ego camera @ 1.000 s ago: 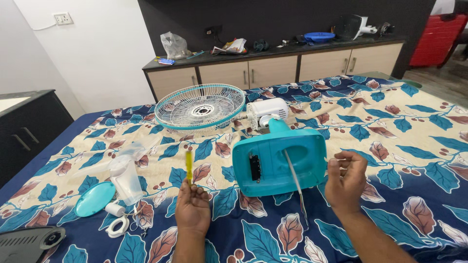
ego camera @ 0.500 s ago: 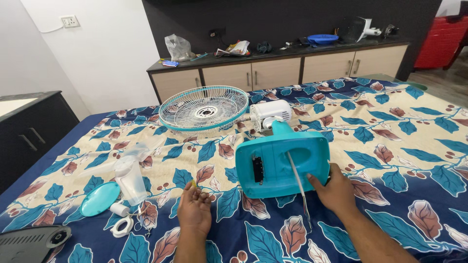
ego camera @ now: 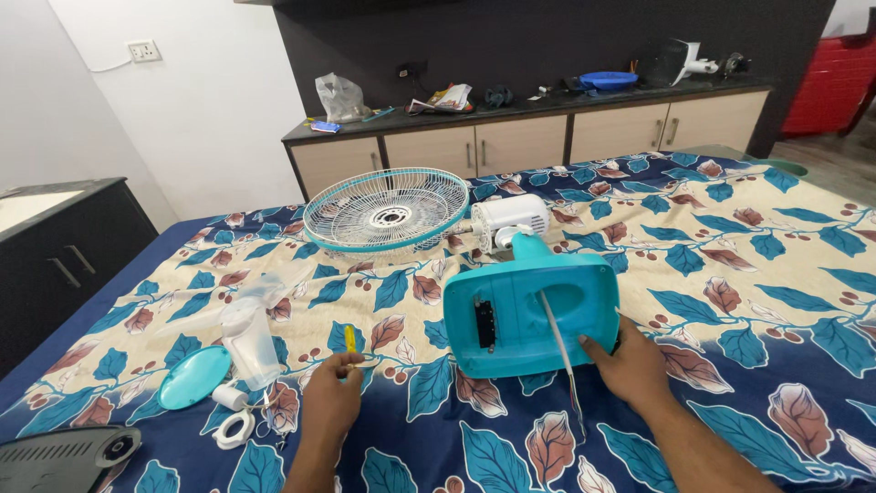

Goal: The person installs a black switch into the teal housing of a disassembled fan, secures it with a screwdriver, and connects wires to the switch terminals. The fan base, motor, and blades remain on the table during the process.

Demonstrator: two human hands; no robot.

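Two hands: both low and near on the flowered bedsheet (ego camera: 748,265).
Left hand (ego camera: 330,402): fingers closed on a small yellow screwdriver (ego camera: 349,339).
Right hand (ego camera: 630,363): flat, fingers spread, pressing the near right edge of the fan base.
Fan base (ego camera: 529,310): centre, upturned teal plastic; probably light, stiff and slick, best held by its rim, clear of the cord (ego camera: 561,351).
Fan grille (ego camera: 388,212): far, likely springy wire.

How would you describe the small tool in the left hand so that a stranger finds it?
On the leaf-patterned bed sheet, look left of the turquoise fan base. The left hand grips a screwdriver; only its yellow handle stands out.
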